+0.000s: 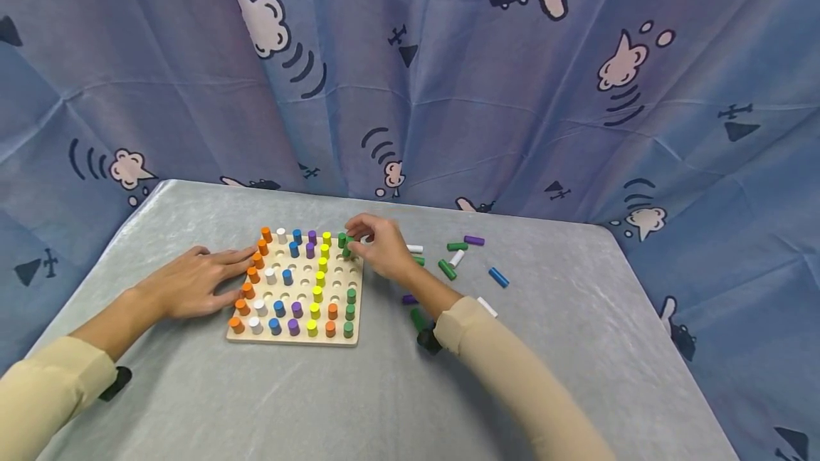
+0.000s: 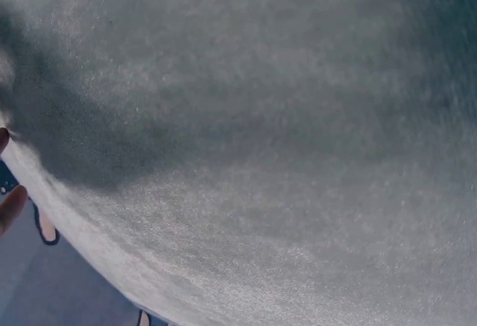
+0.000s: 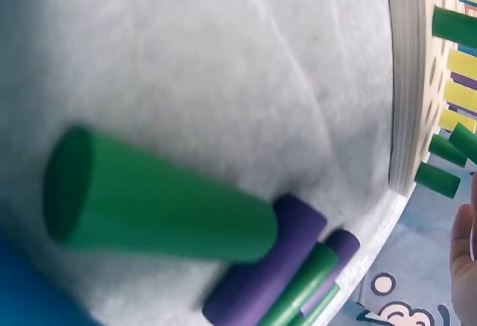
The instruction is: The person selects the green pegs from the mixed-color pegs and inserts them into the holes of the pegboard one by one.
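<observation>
A square wooden pegboard (image 1: 291,339) lies on the grey cloth, partly filled with columns of coloured pegs. My left hand (image 1: 195,282) rests at its left edge, fingers stretched out beside the orange pegs (image 1: 253,274). At the far right corner, my right hand (image 1: 383,247) pinches a green peg (image 3: 463,142) between thumb and fingers, tilted over the board close to other upright green pegs (image 3: 437,180). More green pegs (image 1: 350,312) stand in the near right column. Only fingertips (image 2: 10,208) of the left hand show at the edge of the left wrist view.
Right of the board lie several loose pegs, among them a blue one (image 1: 498,277), a purple one (image 1: 474,240) and a white one (image 1: 457,258). A large green peg (image 3: 164,199) lies close to the right wrist camera. A patterned blue curtain (image 1: 410,91) hangs behind the table.
</observation>
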A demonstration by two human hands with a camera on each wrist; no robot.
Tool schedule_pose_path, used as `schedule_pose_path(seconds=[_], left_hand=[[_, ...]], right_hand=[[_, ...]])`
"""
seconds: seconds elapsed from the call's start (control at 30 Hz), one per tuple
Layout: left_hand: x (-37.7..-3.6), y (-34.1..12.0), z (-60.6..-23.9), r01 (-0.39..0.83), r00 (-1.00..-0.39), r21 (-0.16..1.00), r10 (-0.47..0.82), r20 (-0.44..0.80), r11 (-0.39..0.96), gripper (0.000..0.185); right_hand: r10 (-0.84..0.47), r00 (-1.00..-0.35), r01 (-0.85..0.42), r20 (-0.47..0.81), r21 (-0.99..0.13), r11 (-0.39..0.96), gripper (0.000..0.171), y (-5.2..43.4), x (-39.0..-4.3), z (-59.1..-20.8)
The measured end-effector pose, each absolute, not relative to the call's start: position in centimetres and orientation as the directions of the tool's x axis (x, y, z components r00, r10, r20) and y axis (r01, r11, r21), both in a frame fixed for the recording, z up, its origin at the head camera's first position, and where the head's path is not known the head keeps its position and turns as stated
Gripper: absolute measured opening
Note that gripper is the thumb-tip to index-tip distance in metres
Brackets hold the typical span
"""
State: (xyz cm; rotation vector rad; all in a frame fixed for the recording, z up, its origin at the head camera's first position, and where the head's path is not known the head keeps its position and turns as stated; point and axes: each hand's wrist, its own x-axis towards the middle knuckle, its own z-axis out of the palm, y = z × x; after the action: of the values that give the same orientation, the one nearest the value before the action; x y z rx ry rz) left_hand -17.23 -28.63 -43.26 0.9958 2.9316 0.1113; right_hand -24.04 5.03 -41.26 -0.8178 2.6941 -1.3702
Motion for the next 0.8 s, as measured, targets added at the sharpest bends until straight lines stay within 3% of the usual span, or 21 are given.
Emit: schedule_pose_path(seconds=[0.8], left_hand=[[-17.2, -28.7, -43.1, 0.606, -0.792, 0.084, 0.609, -0.026, 0.791, 0.056]], right_hand=[[-0.447, -0.877, -0.430, 0.174, -0.700, 0.570, 0.022, 3.5, -23.9, -41.9]])
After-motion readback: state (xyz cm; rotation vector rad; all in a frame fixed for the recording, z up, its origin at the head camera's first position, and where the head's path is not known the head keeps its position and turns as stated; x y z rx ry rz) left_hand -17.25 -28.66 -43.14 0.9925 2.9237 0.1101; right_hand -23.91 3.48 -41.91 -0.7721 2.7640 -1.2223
